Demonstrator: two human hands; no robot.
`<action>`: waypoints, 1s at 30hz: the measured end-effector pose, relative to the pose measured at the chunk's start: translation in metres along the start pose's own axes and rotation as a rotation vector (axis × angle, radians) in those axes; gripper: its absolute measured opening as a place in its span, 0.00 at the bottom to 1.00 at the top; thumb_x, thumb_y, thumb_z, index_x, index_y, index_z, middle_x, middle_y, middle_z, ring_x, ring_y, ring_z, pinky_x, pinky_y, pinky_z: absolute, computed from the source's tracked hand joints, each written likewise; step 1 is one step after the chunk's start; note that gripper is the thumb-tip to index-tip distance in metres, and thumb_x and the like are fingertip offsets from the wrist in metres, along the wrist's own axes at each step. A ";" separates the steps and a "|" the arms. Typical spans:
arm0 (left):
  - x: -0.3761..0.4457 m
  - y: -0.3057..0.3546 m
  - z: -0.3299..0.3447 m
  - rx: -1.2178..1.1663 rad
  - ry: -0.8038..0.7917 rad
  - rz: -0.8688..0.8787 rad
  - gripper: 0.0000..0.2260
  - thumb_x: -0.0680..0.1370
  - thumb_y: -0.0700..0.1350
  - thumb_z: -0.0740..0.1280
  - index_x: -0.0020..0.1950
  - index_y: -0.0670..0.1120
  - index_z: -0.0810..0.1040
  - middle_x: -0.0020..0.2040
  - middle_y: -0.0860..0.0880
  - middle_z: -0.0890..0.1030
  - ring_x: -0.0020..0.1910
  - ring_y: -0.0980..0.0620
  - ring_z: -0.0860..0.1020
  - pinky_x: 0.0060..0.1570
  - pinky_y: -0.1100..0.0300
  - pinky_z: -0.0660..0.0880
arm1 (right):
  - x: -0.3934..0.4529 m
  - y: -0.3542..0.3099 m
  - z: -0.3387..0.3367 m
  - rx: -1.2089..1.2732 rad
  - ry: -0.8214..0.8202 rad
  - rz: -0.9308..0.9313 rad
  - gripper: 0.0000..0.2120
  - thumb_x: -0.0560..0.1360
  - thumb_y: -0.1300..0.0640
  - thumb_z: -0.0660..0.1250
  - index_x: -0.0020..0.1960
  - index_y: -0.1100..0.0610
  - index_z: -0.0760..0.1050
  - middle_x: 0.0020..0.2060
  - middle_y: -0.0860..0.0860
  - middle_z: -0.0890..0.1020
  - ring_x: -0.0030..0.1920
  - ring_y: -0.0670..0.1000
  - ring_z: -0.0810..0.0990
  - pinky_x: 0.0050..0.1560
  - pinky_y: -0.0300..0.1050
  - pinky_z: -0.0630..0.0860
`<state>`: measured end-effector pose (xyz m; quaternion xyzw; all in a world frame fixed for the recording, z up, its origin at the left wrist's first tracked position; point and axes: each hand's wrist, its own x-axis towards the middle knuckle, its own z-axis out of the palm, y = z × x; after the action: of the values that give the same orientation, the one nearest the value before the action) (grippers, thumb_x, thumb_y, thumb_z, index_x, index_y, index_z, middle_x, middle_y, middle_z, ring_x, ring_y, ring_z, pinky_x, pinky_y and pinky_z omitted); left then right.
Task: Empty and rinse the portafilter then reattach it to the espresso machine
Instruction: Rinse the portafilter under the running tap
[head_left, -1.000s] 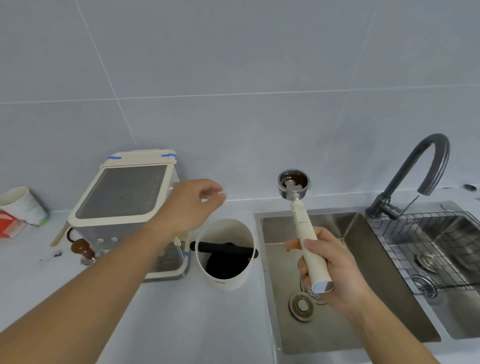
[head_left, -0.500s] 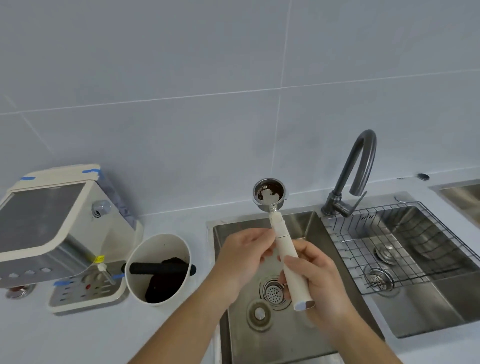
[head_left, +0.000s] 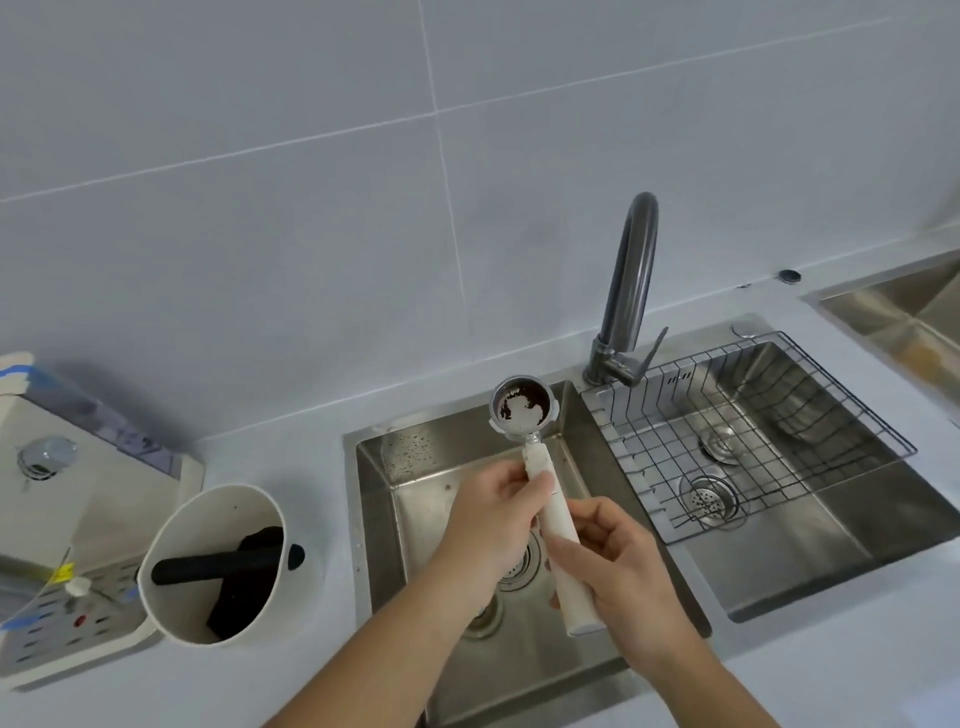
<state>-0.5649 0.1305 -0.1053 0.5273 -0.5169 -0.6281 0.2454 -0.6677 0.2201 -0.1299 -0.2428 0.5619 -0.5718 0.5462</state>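
Your pale counter (head_left: 291, 691) carries the sink (head_left: 400, 499) as its landmark. Just left of the sink stands the white knock box (head_left: 218, 566), and further left sits the espresso machine (head_left: 67, 525).

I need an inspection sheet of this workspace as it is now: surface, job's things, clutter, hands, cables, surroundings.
Surface: pale counter with two steel sinks set in; left sink has specks on its back wall.
Job's things: portafilter held over the left sink, basket facing up, dark grounds on its inside; espresso machine at far left; faucet behind the sinks, no water running.
Clutter: white knock box with black bar beside the machine; wire rack in the right sink.
Hands: left hand and right hand both grip the portafilter handle.
Cables: nothing seen.
Surroundings: grey tiled wall; a third sink's edge at far right.
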 end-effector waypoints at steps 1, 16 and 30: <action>0.002 -0.001 0.004 -0.004 -0.004 -0.020 0.04 0.77 0.43 0.69 0.46 0.48 0.83 0.44 0.47 0.85 0.44 0.52 0.82 0.55 0.49 0.79 | 0.002 0.003 -0.005 -0.022 -0.003 0.003 0.12 0.67 0.59 0.74 0.51 0.56 0.82 0.41 0.52 0.86 0.38 0.49 0.82 0.41 0.51 0.81; 0.038 -0.006 0.019 0.029 -0.070 -0.106 0.05 0.77 0.43 0.69 0.45 0.49 0.84 0.41 0.46 0.84 0.43 0.47 0.80 0.56 0.39 0.77 | 0.134 -0.053 -0.110 -0.598 0.361 -0.081 0.12 0.79 0.54 0.66 0.61 0.53 0.79 0.43 0.51 0.85 0.43 0.51 0.85 0.41 0.39 0.82; 0.059 -0.003 0.035 0.069 -0.117 -0.115 0.06 0.78 0.43 0.68 0.50 0.52 0.83 0.46 0.48 0.86 0.46 0.52 0.83 0.53 0.55 0.79 | 0.259 -0.077 -0.139 -1.061 0.425 -0.091 0.25 0.80 0.52 0.63 0.75 0.59 0.67 0.68 0.60 0.76 0.65 0.61 0.76 0.61 0.51 0.73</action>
<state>-0.6153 0.0952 -0.1357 0.5267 -0.5205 -0.6526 0.1602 -0.8925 0.0224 -0.1815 -0.3873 0.8585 -0.2708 0.1993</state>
